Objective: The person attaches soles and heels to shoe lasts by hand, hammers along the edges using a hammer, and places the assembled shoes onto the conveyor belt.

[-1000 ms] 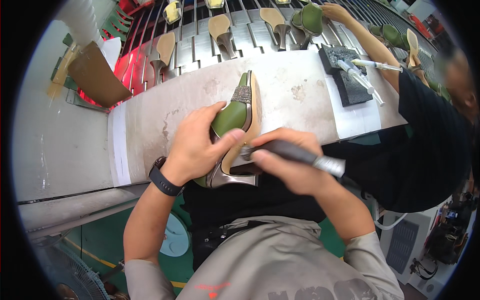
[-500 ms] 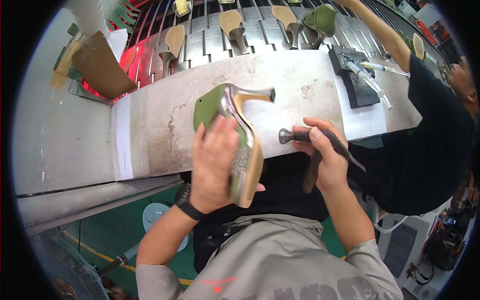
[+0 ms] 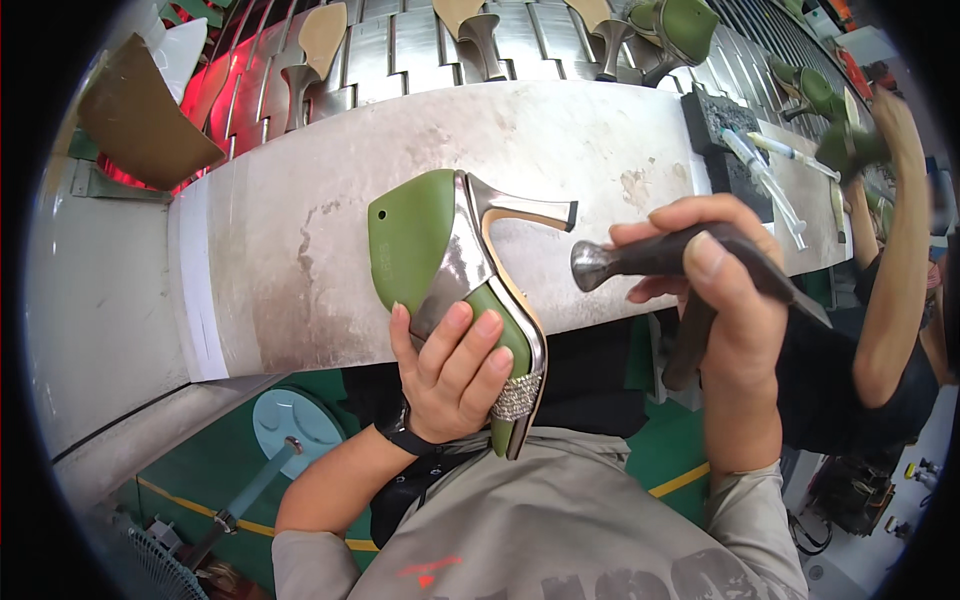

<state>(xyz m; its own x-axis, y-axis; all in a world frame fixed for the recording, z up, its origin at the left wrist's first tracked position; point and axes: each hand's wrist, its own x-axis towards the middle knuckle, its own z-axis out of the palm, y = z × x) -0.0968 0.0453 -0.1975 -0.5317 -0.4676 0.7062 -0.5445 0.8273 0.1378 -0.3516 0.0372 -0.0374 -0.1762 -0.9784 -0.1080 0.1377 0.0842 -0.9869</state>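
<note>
My left hand (image 3: 452, 372) wraps round the front half of a high-heeled shoe (image 3: 482, 240), which still has a green last (image 3: 412, 240) inside. The shoe is shiny metallic, with a slim heel pointing right and a sparkling band near the toe. Its sole edge faces right, and its toe points down toward my body. In my right hand (image 3: 725, 285) is a shoemaker's hammer (image 3: 640, 258), gripped around the head and upper handle. The round hammer face points left at the heel side, apart from the shoe. The handle hangs downward below my fingers.
Shoe parts with heels (image 3: 480, 45) stand along a slatted metal conveyor (image 3: 375, 60) beyond the pale worktable (image 3: 330, 190). Syringes (image 3: 768, 185) lie by dark foam blocks (image 3: 712, 125) at the right. A co-worker's arm (image 3: 893, 270) is far right; a brown curved sheet (image 3: 140, 115) hangs left.
The shoe has turned, showing more of its green last and upper, and its toe has dropped lower. My right hand and hammer have moved right and appear larger. The co-worker's arm has shifted right.
</note>
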